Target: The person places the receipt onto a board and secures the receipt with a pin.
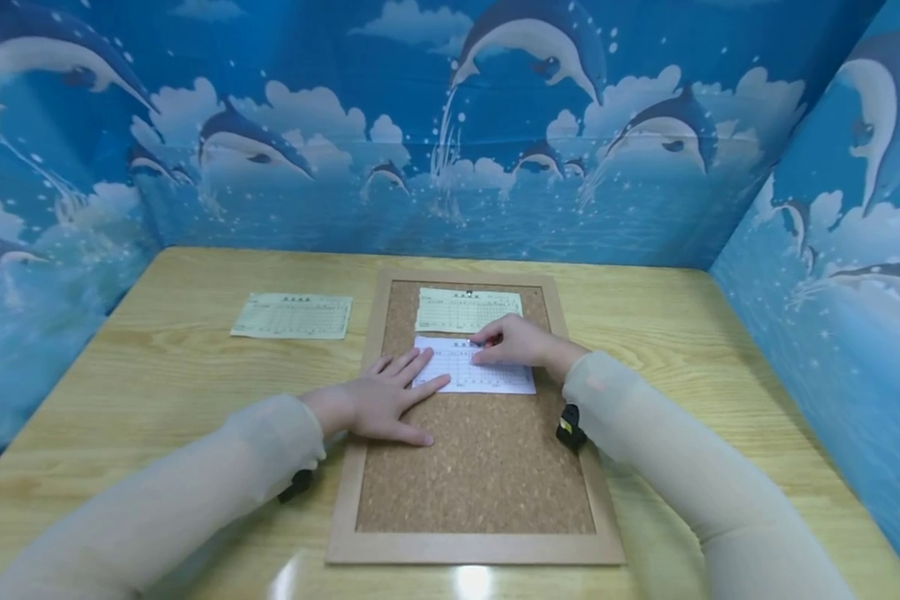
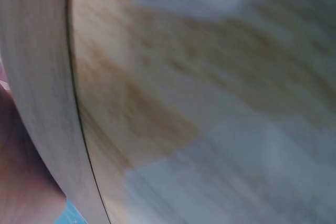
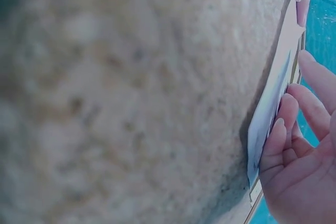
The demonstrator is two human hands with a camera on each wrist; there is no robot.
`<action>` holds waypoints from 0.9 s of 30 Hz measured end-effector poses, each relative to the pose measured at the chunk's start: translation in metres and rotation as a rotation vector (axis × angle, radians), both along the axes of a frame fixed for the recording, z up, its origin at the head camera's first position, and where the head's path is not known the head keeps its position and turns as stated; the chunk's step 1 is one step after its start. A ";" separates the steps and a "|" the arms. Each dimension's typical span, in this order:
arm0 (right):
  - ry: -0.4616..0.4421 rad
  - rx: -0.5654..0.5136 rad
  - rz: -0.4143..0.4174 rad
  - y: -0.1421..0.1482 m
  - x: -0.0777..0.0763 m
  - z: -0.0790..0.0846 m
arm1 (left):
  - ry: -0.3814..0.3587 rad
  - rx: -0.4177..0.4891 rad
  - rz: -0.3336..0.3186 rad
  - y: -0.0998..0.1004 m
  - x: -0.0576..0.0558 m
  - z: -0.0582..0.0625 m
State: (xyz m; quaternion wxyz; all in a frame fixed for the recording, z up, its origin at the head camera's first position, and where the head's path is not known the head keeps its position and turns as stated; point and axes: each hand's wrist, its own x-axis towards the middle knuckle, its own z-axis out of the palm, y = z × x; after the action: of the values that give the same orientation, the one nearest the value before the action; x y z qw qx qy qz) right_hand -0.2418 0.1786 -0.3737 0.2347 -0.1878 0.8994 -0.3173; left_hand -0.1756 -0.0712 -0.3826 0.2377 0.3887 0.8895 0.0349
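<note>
A white printed form lies on a cork board. My left hand, fingers spread, rests on the board with fingertips on the form's left part. At the form's top edge, my right hand pinches a small shiny pushpin, mostly hidden by the fingers. Above it on the board is a pale green form with a pushpin at its top middle. The right wrist view shows the right hand with curled fingers against the white form, whose near edge stands off the cork.
Another pale green form lies on the wooden table, left of the board. The board has a raised wooden frame. Dolphin-printed curtains enclose the table at the back and sides.
</note>
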 end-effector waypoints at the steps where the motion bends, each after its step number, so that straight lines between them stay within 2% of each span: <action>1: 0.002 0.000 0.001 0.000 0.000 0.000 | 0.001 0.005 0.000 0.000 0.000 0.000; 9: -0.005 -0.005 0.003 -0.001 0.001 0.001 | -0.006 0.004 0.004 0.000 0.001 0.001; 18: 0.072 0.047 0.078 -0.004 0.006 0.001 | 0.014 0.018 -0.007 -0.003 0.001 0.000; 27: 0.080 0.195 0.126 -0.009 0.012 0.005 | 0.043 0.041 -0.010 -0.002 0.002 0.001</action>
State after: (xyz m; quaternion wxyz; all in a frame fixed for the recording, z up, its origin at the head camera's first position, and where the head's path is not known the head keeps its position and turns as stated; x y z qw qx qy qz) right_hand -0.2302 0.1691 -0.3690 0.2353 -0.2327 0.9211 -0.2051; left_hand -0.1741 -0.0729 -0.3815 0.2109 0.3985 0.8915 0.0436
